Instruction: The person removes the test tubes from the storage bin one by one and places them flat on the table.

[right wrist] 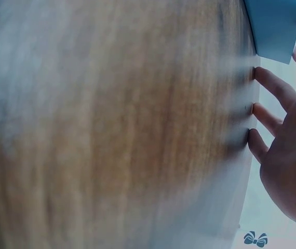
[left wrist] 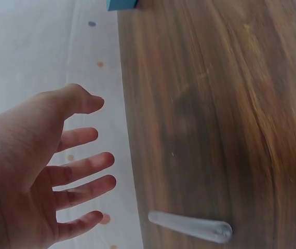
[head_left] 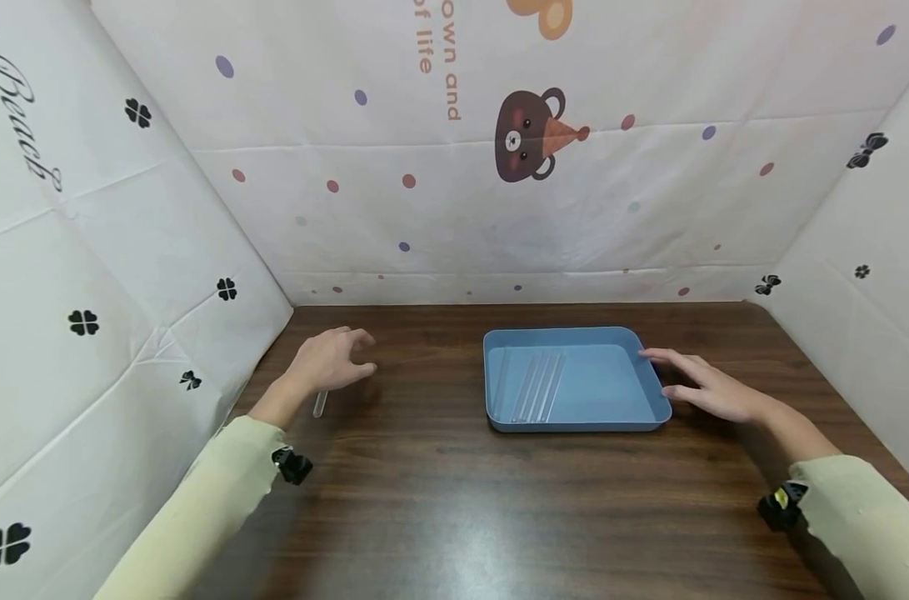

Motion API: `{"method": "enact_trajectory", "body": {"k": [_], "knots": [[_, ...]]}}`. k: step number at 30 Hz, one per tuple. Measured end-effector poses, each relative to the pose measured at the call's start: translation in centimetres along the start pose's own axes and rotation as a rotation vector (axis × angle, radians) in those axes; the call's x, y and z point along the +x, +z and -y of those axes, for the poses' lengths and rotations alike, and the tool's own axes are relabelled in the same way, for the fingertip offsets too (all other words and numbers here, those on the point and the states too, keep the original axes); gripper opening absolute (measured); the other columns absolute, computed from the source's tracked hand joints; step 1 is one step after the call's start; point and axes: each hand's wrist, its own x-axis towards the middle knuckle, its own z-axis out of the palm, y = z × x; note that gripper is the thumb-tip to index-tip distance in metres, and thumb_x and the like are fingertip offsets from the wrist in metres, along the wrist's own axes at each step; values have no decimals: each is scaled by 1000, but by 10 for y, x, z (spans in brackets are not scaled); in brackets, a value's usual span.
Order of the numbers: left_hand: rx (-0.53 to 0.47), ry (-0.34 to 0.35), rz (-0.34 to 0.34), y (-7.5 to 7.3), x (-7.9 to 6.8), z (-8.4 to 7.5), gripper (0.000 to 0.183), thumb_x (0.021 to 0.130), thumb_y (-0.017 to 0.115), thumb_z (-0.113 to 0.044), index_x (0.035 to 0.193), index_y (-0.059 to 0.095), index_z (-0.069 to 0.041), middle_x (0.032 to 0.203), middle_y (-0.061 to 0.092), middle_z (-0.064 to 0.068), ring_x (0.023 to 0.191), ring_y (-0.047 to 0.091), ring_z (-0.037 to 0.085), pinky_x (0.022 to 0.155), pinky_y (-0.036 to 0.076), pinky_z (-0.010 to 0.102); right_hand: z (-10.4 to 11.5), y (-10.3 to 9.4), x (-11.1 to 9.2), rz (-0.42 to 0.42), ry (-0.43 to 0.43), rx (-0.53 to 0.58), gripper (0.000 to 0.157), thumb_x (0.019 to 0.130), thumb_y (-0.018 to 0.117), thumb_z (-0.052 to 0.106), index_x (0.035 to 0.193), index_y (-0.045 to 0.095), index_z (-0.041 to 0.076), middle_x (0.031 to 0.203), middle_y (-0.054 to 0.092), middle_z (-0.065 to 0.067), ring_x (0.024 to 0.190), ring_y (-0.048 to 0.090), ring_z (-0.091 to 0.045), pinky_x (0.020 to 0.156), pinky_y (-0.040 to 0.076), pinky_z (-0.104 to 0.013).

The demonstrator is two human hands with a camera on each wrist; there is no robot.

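My left hand hovers over the left part of the table, its fingers spread and holding nothing. A clear test tube lies on the wood near that hand; in the head view its upper part is hidden behind the wrist. At the right end of the blue tray, the thumb and forefinger of my right hand rest against the rim. Its other fingertips reach down at the tabletop in the right wrist view. Several clear tubes lie side by side in the tray's left half.
The dark wooden table is bounded by white printed sheeting at the back, the left and the right. Each sleeve carries a small black wrist camera, such as the left one.
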Motion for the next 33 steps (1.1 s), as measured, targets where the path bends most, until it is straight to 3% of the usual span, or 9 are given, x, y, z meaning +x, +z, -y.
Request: {"method": "enact_trajectory", "body": {"k": [4, 12, 17, 21, 24, 26, 29, 33], "knots": [[-1, 14, -11, -3, 3, -11, 50, 101, 76, -40, 142, 74, -12, 133, 79, 16, 121, 76, 35, 95, 62, 58, 0, 0, 0, 4, 10, 1, 60, 110, 68, 14, 167, 49, 15, 165, 59, -23, 137, 31, 27, 105, 41, -35], [-15, 40, -7, -7, 10, -35, 47, 101, 75, -41, 140, 75, -15, 133, 78, 15, 118, 75, 33, 95, 62, 55, 0, 0, 0, -5, -8, 4, 60, 109, 69, 12, 166, 50, 13, 165, 60, -24, 137, 33, 28, 103, 40, -20], [-19, 69, -9, -8, 15, -48, 46, 101, 75, -41, 139, 76, -16, 134, 78, 14, 120, 75, 33, 98, 61, 56, -1, 0, -1, 0, 6, 9, 60, 110, 68, 12, 167, 49, 14, 165, 59, -25, 136, 30, 29, 107, 42, -38], [-16, 94, -3, -9, 20, -58, 47, 101, 74, -41, 141, 75, -16, 134, 79, 14, 121, 75, 32, 99, 61, 56, -1, 1, -1, 0, 7, 16, 60, 109, 68, 12, 166, 49, 14, 165, 59, -26, 135, 29, 29, 109, 42, -45], [-10, 109, 2, -11, 23, -68, 47, 102, 73, -42, 142, 74, -17, 133, 79, 12, 121, 75, 31, 100, 60, 55, 0, 1, -1, 3, 9, 28, 60, 109, 68, 12, 166, 49, 13, 165, 58, -28, 135, 29, 28, 111, 43, -56], [-4, 115, 8, -13, 25, -73, 47, 102, 72, -42, 142, 74, -19, 133, 79, 10, 122, 74, 30, 100, 60, 54, 1, 1, -1, 6, 16, 37, 61, 109, 68, 12, 166, 48, 12, 165, 57, -29, 135, 28, 27, 107, 41, -70], [8, 129, 8, -14, 29, -82, 47, 102, 72, -43, 142, 74, -20, 133, 79, 8, 123, 75, 30, 99, 60, 53, 2, 1, 0, 7, 14, 37, 60, 109, 68, 12, 166, 48, 12, 165, 57, -29, 135, 28, 27, 106, 42, -71], [10, 150, 4, -14, 34, -93, 48, 101, 73, -42, 143, 74, -19, 134, 80, 9, 124, 75, 30, 98, 60, 51, 2, 0, 0, 1, 8, 16, 60, 109, 68, 12, 166, 49, 12, 165, 59, -26, 135, 29, 28, 107, 43, -61]]}}
